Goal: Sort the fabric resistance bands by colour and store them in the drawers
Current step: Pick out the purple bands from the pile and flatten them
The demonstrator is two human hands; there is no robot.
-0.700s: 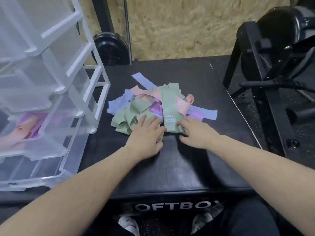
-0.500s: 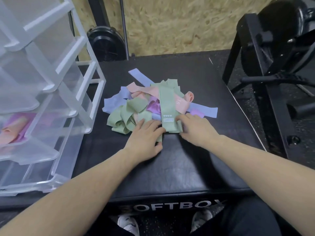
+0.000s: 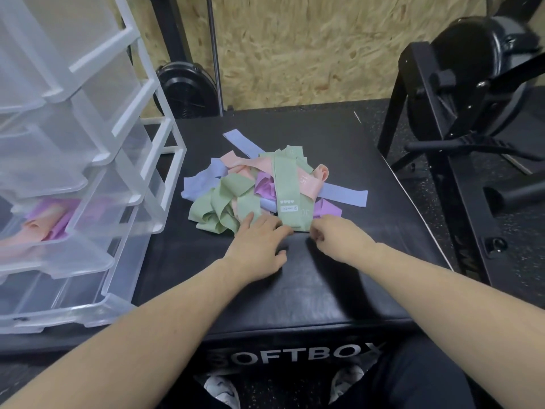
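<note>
Right hand pinches near end of green band at frame centre; left hand lies flat, fingers spread, just left of it. Band runs lengthwise away up the pile on worktop; drawers far left.

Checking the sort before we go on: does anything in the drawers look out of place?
Yes. The open clear drawer on the left holds a pink band and a purple band together, so two colours share one drawer. The pile on the black box is unsorted.
</note>
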